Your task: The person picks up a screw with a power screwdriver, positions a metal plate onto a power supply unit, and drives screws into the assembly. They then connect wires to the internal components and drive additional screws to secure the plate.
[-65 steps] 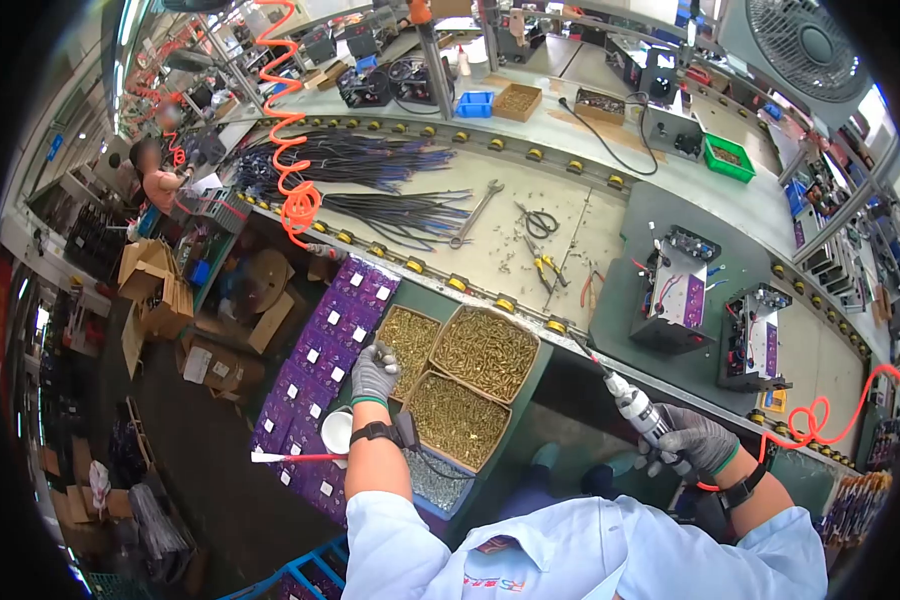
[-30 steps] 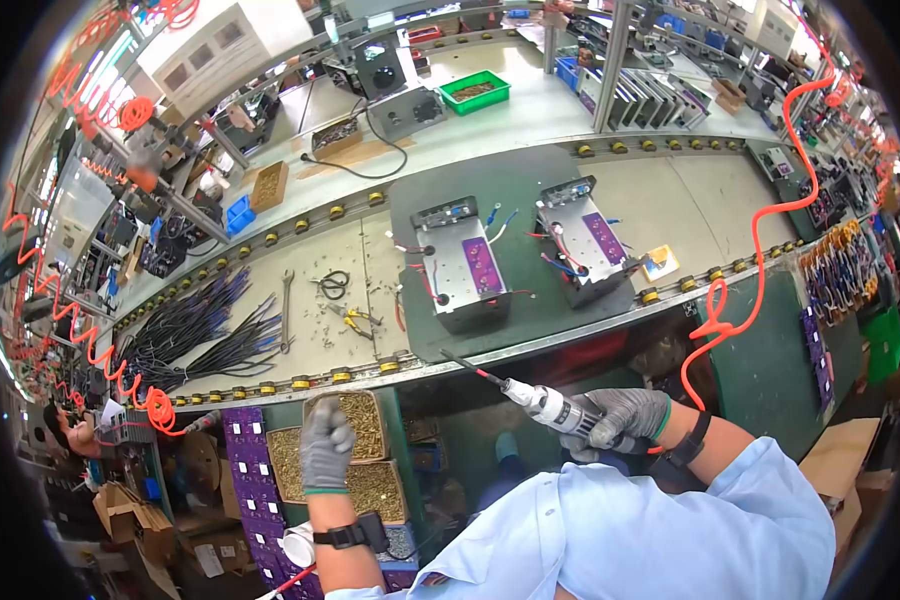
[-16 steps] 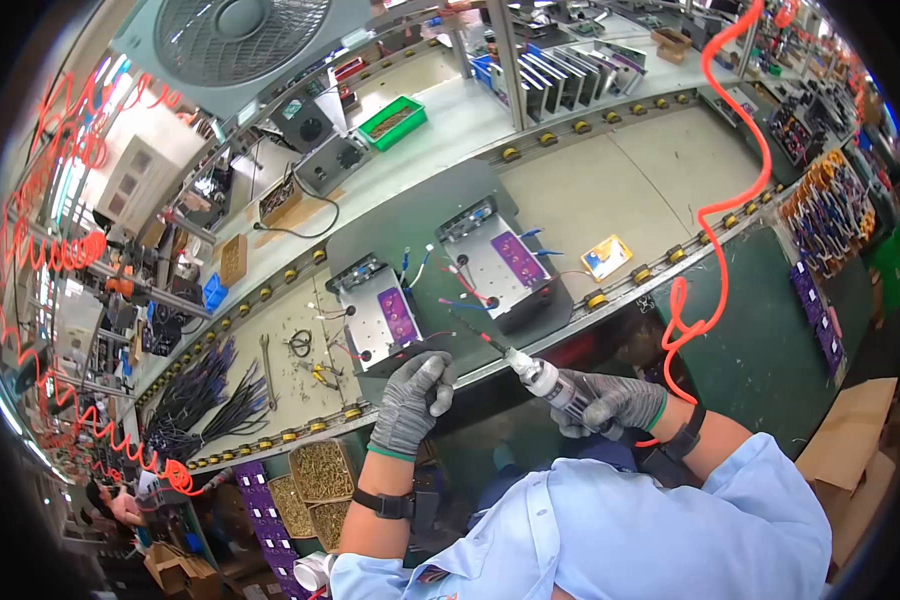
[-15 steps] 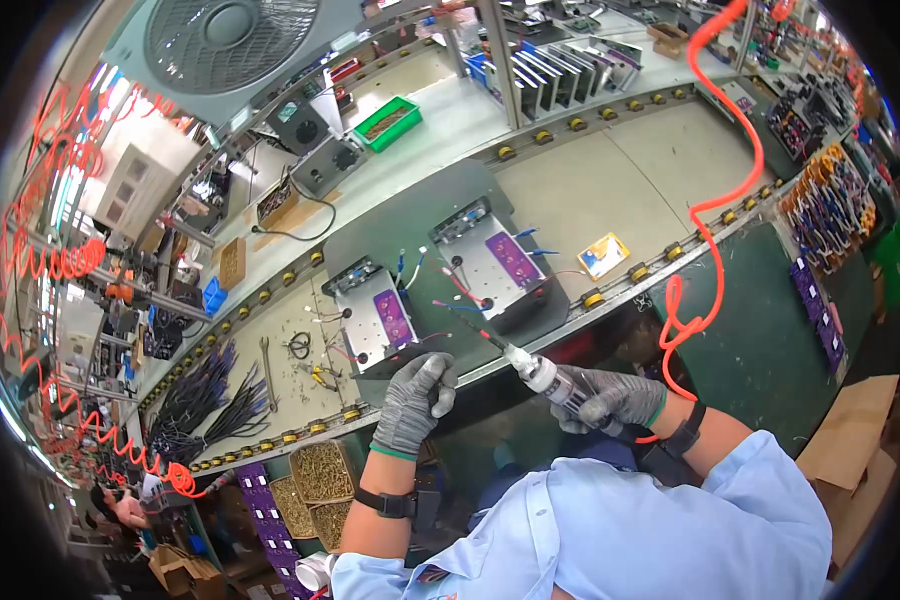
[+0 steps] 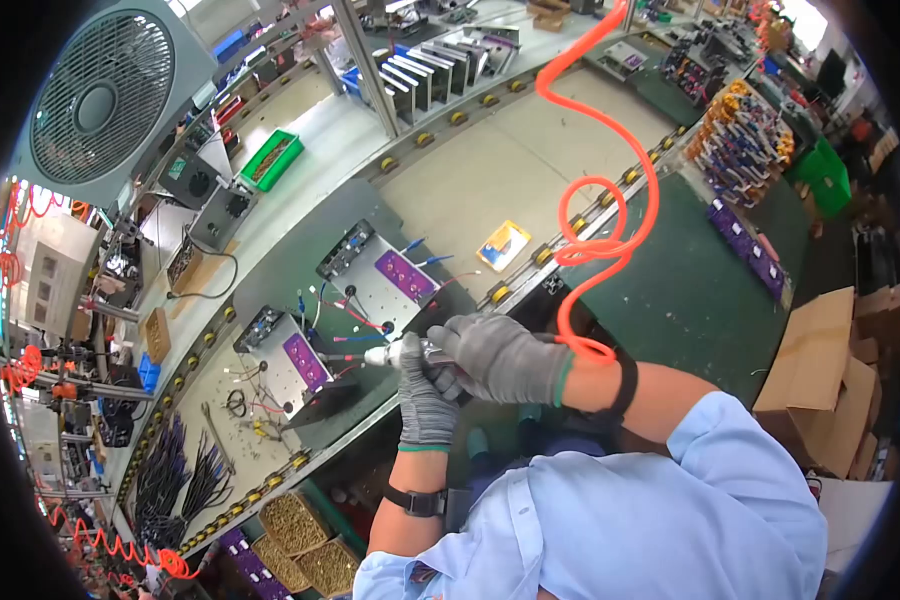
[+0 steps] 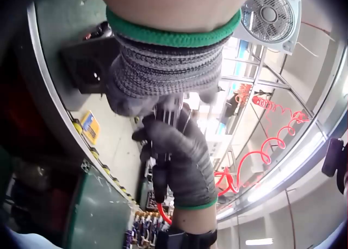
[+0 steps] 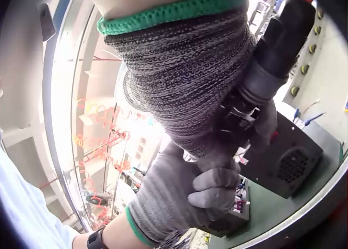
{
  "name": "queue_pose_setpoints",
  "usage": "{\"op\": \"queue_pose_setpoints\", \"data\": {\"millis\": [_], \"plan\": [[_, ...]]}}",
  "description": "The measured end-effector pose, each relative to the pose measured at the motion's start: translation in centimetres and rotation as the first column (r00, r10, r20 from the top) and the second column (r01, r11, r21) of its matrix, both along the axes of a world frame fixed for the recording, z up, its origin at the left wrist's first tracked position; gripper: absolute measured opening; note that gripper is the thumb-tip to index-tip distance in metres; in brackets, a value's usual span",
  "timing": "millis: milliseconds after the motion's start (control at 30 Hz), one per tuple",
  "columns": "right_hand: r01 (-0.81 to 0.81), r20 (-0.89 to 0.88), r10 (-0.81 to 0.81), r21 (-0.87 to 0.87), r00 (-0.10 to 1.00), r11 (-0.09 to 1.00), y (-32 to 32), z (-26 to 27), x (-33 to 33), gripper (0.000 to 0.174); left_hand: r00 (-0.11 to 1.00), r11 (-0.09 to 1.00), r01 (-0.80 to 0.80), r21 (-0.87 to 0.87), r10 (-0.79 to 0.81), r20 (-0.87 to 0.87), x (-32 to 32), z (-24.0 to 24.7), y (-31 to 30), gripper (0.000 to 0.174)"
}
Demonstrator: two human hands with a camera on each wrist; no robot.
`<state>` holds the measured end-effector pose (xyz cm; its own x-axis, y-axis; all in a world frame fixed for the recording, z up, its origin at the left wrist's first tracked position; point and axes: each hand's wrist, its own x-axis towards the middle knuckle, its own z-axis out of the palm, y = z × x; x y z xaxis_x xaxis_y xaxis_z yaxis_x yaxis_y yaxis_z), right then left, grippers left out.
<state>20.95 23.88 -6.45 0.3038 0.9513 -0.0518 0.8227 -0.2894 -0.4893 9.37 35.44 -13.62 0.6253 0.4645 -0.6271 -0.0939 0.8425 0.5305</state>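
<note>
My gloved right hand (image 5: 510,358) grips the body of a pneumatic screwdriver (image 7: 266,78), its red air hose running off behind. Curled around the front of the same tool is my gloved left hand (image 5: 427,400), just behind the white nose (image 5: 380,355). The screwdriver's bit points left, overlapping the edge of the nearer metal-cased unit (image 5: 278,345) in the head view. A second metal-cased unit (image 5: 368,262) stands beyond it; both carry purple boards and loose wires. In the right wrist view, left fingers (image 7: 215,186) are folded close below the tool. Whatever lies inside the left palm is hidden.
Both units stand on a dark green board (image 5: 310,245) on the roller line. Boxes of brass screws (image 5: 295,522) lie at lower left, near black cables (image 5: 175,470). A coiled red hose (image 5: 610,235) hangs at right above a green table (image 5: 670,290). A yellow-edged card (image 5: 502,246) lies behind.
The view has turned right. My left hand came from the screw boxes to the screwdriver's front and curled around it. My right hand swung the screwdriver left, its bit now by the nearer unit.
</note>
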Motion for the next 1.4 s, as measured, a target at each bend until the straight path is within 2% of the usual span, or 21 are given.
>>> {"op": "queue_pose_setpoints", "data": {"millis": [100,300,400,500,533,567,600,633,667,700,767,833,900,933,967,1033,1167,1267,1300,1367,1400], "plan": [[0.086,0.327,-0.091,0.028,0.940,0.996,-2.6,2.1,-0.4,0.040,0.992,0.999,-0.050,0.014,0.048,0.120,-1.4,0.5,1.9,0.039],[0.090,0.421,-0.144,0.144,0.896,0.985,-2.8,-0.5,-1.7,0.015,0.994,0.984,-0.043,0.176,0.025,0.105,-3.7,1.5,3.0,0.037],[0.125,-0.106,-0.141,-0.152,0.984,0.980,-2.2,1.1,-2.7,0.028,0.993,0.961,0.002,0.278,-0.035,0.112,-5.6,1.4,3.3,0.039],[-0.121,-0.745,-0.201,-0.353,0.637,0.928,-3.7,-0.5,-2.5,0.044,0.967,0.938,0.107,0.329,-0.174,0.184,-7.4,0.5,4.8,0.034],[-0.160,-0.777,-0.287,-0.442,0.559,0.883,-3.7,-0.1,-2.6,0.046,0.960,0.354,-0.029,0.935,-0.250,0.125,-7.2,-0.4,5.7,0.034],[-0.211,-0.792,-0.375,-0.520,0.482,0.828,-3.4,0.3,-2.8,0.049,0.967,-0.488,-0.145,0.861,-0.253,0.020,-7.4,-1.0,6.4,0.040],[-0.225,-0.796,-0.366,-0.516,0.483,0.826,-3.0,-0.6,-3.8,0.049,0.977,-0.520,-0.080,0.850,-0.209,-0.036,-8.0,-0.2,5.8,0.050],[-0.037,-0.824,-0.176,-0.231,0.539,0.972,-2.7,-1.9,-5.4,0.056,0.969,-0.584,-0.074,0.808,-0.234,-0.081,-7.8,-0.6,6.3,0.037],[0.131,-0.785,-0.001,0.102,0.619,0.986,-2.5,-2.8,-6.5,0.065,0.936,0.090,0.184,0.979,-0.320,-0.146,-8.4,-0.9,5.4,0.035],[0.131,-0.788,0.002,0.104,0.616,0.986,-1.8,-2.6,-7.4,0.065,0.896,0.687,0.410,0.600,-0.425,-0.127,-8.7,0.5,3.9,0.035],[0.178,-0.673,-0.072,0.090,0.736,0.980,-0.4,-1.8,-9.3,0.085,0.879,0.709,0.442,0.550,-0.464,-0.109,-8.9,2.3,2.8,0.031],[0.176,-0.578,-0.065,0.139,0.813,0.975,-0.4,-8.3,-9.9,0.084,0.842,0.742,0.502,0.446,-0.537,-0.054,-8.9,3.3,2.5,0.026],[0.301,-0.823,-0.250,-0.102,0.510,0.948,-1.5,-6.6,-10.1,0.077,0.794,0.600,0.521,0.607,-0.602,-0.087,-10.1,1.5,4.0,0.025],[0.342,-0.895,-0.295,-0.176,0.336,0.923,-2.1,-4.4,-10.6,0.062,0.730,0.620,0.653,0.435,-0.667,-0.146,-11.0,0.6,5.6,0.028],[0.348,-0.893,-0.292,-0.169,0.342,0.922,-2.8,-4.1,-10.6,0.062,0.653,0.610,0.754,0.244,-0.734,-0.186,-11.9,-0.8,7.4,0.031],[0.301,-0.957,-0.278,-0.243,0.079,0.922,-4.8,-3.9,-10.4,0.053,0.821,0.803,0.570,-0.175,-0.550,0.152,-13.6,-3.4,10.9,0.031],[0.211,-0.946,-0.310,-0.286,0.089,0.935,-7.2,-1.8,-11.5,0.054,0.872,0.872,0.486,-0.057,-0.480,0.095,-14.2,-4.6,13.4,0.026],[0.174,-0.798,-0.442,-0.407,0.409,0.897,-7.8,-1.3,-12.8,0.060,0.822,0.845,0.514,0.150,-0.535,0.197,-13.1,-4.0,13.5,0.024],[0.172,-0.796,-0.448,-0.415,0.406,0.893,-7.9,-1.8,-12.9,0.060,0.823,0.846,0.514,0.141,-0.533,0.198,-12.6,-4.2,13.6,0.024],[0.126,-0.556,-0.205,-0.178,0.805,0.976,-8.1,-3.0,-13.2,0.065,0.851,0.867,0.460,0.194,-0.492,0.181,-11.8,-4.7,13.8,0.023],[0.107,-0.513,-0.276,-0.334,0.813,0.937,-7.4,-1.6,-13.0,0.069,0.872,0.888,0.433,0.154,-0.456,0.177,-11.5,-4.9,13.8,0.024]]}}
